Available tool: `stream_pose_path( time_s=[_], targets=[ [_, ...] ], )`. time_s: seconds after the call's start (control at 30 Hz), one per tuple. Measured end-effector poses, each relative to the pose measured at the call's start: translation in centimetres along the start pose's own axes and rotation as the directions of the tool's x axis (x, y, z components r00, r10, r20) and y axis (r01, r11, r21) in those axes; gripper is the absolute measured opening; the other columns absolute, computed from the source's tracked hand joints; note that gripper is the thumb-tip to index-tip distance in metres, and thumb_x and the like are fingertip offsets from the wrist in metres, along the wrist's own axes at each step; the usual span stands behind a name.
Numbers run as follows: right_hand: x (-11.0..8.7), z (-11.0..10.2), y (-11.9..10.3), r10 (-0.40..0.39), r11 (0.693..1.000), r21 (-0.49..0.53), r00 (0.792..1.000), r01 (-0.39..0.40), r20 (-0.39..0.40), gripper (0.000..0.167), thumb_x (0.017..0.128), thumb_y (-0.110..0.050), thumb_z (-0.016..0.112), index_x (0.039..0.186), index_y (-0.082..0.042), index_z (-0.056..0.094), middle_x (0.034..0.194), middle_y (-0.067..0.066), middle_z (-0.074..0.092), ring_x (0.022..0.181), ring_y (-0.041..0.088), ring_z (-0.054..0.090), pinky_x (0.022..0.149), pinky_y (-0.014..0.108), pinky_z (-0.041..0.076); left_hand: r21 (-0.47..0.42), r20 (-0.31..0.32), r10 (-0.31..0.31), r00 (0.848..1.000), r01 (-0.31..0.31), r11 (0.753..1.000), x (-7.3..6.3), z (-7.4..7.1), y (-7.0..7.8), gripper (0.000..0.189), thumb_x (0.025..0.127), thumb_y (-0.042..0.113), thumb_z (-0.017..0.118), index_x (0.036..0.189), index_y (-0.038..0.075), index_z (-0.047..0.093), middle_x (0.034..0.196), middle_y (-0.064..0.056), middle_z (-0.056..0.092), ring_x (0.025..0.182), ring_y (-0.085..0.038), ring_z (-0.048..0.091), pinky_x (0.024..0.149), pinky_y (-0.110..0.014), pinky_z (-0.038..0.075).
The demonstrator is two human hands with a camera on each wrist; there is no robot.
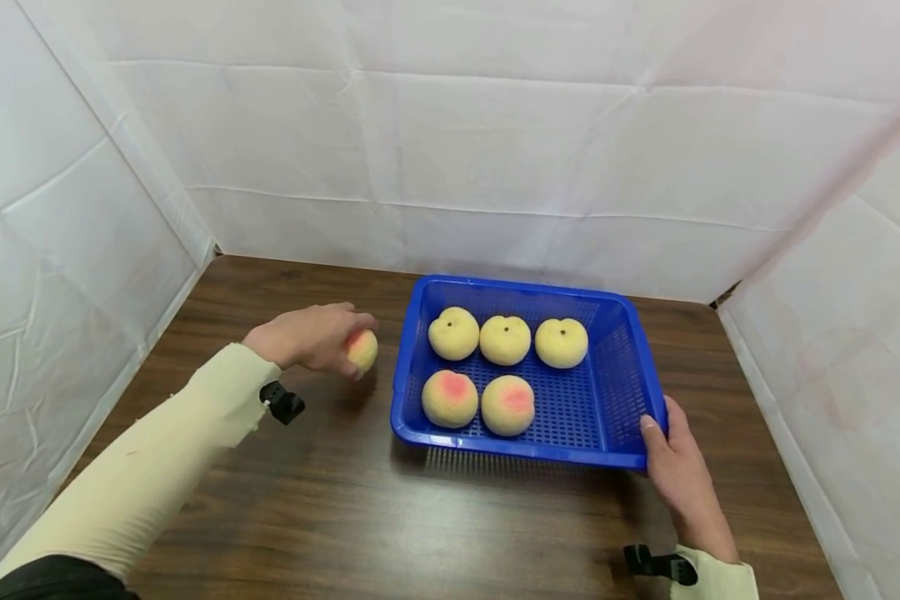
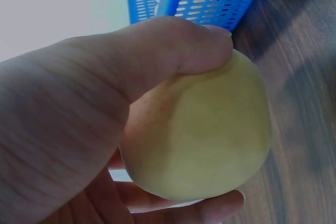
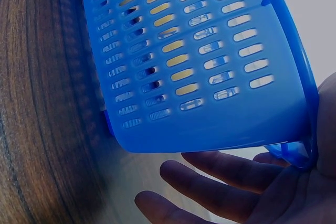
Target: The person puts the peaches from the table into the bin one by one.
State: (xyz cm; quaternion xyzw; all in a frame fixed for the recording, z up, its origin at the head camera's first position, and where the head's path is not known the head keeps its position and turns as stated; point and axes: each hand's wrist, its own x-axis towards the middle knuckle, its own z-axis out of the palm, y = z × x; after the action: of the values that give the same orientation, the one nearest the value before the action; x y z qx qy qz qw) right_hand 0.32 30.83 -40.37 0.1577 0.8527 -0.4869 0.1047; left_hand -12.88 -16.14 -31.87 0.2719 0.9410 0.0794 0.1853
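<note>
A yellow peach with a pink blush (image 1: pixel 362 350) is gripped in my left hand (image 1: pixel 315 337), left of the basket. Close up in the left wrist view, the thumb lies over the peach (image 2: pixel 210 129) and the fingers curl beneath it. My right hand (image 1: pixel 678 471) holds the near right corner of the blue plastic basket (image 1: pixel 525 450), thumb over the rim. Seen from the right wrist, its fingers (image 3: pixel 210 182) reach under the basket's corner. Inside the basket sit three peaches (image 1: pixel 506 340) in the back row and two blushed peaches (image 1: pixel 507 406) in front.
The basket stands on a dark wood-grain table (image 1: pixel 330 500). White sheeting (image 1: pixel 480 150) rises behind the table and along both sides. Each wrist wears a small black camera strap (image 1: pixel 281 402). Inside the basket, the right end shows bare floor.
</note>
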Motion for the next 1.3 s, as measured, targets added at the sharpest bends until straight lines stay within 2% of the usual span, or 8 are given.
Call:
stream_pose_path(
  time_s=[0.2, 0.57, 0.8, 1.1, 1.3],
  targets=[
    [-0.1, 0.0, 0.0, -0.021, 1.000, 0.005, 1.000, 0.021, -0.015, 0.064, 0.114, -0.036, 0.023, 0.168, -0.011, -0.002, 0.166, 0.031, 0.023, 0.143, 0.047, 0.038, 0.116, 0.069, 0.033, 0.005, -0.015, 0.021, 1.000, -0.021, 1.000, -0.1, -0.5, 0.4, 0.052, 0.083, 0.030, 0.083, 0.129, 0.016, 0.064, 0.111, -0.008, 0.064, 0.087, -0.021, 0.062, 0.075, -0.039, 0.053],
    [-0.1, 0.1, 0.2, -0.007, 1.000, 0.023, 1.000, 0.007, -0.003, 0.065, 0.114, -0.038, 0.022, 0.168, -0.013, -0.004, 0.168, 0.030, 0.021, 0.144, 0.048, 0.037, 0.117, 0.072, 0.032, 0.013, -0.007, 0.025, 1.000, -0.025, 1.000, 0.1, -1.3, 1.2, 0.054, 0.083, 0.033, 0.082, 0.132, 0.020, 0.063, 0.112, -0.007, 0.062, 0.088, -0.021, 0.063, 0.077, -0.038, 0.054],
    [-0.1, 0.0, 0.2, -0.012, 1.000, 0.014, 1.000, 0.012, -0.011, 0.064, 0.114, -0.036, 0.023, 0.168, -0.012, -0.002, 0.166, 0.030, 0.024, 0.141, 0.046, 0.039, 0.115, 0.069, 0.034, 0.009, -0.029, 0.050, 0.998, -0.049, 0.999, 0.2, -1.9, 2.1, 0.053, 0.083, 0.032, 0.081, 0.131, 0.021, 0.064, 0.111, -0.006, 0.063, 0.087, -0.020, 0.063, 0.077, -0.037, 0.053],
    [-0.2, 0.0, 0.1, -0.022, 1.000, 0.019, 1.000, 0.023, -0.008, 0.064, 0.114, -0.036, 0.023, 0.168, -0.011, -0.002, 0.166, 0.030, 0.024, 0.141, 0.046, 0.039, 0.116, 0.069, 0.033, 0.023, -0.025, 0.090, 0.996, -0.089, 0.996, 0.9, -2.9, 4.3, 0.048, 0.086, 0.033, 0.078, 0.130, 0.024, 0.064, 0.111, -0.002, 0.062, 0.094, -0.019, 0.060, 0.076, -0.035, 0.051],
    [-0.2, 0.0, 0.1, -0.025, 1.000, 0.018, 1.000, 0.025, -0.004, 0.065, 0.114, -0.037, 0.023, 0.168, -0.011, -0.002, 0.166, 0.031, 0.024, 0.141, 0.047, 0.039, 0.115, 0.070, 0.034, 0.047, -0.002, 0.135, 0.991, -0.135, 0.990, 1.8, -3.2, 6.0, 0.045, 0.087, 0.033, 0.077, 0.128, 0.023, 0.063, 0.115, 0.000, 0.061, 0.099, -0.018, 0.059, 0.079, -0.035, 0.051]
  ],
)
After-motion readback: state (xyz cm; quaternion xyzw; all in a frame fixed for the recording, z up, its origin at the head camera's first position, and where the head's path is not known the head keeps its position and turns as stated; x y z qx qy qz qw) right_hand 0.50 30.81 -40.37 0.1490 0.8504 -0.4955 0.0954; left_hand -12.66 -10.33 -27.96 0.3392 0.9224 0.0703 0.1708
